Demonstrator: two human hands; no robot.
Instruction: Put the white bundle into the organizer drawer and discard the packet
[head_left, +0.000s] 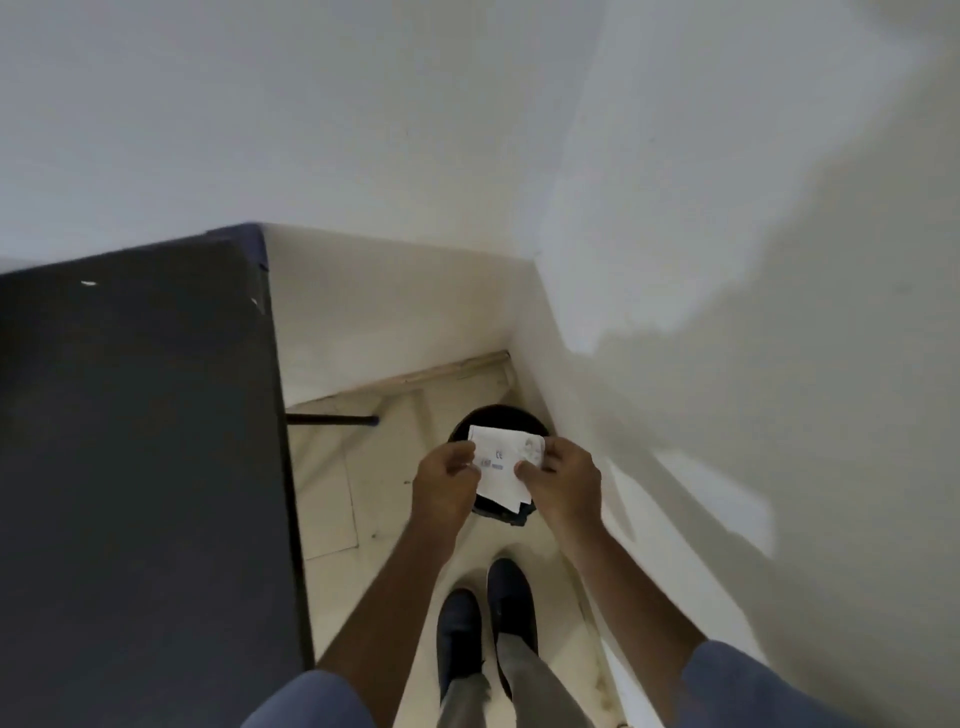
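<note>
Packet held over the black bin

Left hand (445, 480) and right hand (563, 480) each keep a closed pinching grip on the white packet (501, 465), directly above the black bin (498, 415).

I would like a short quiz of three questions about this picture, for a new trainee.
1. True or false: both hands hold the white printed paper packet.
2. What is directly below the packet? A) an open drawer B) the round black waste bin C) the dark grey tabletop
3. Fill in: the bin stands on the pale floor, near the ____ of the white walls.

Key:
1. True: the left hand and right hand pinch its edges.
2. B
3. corner
</note>
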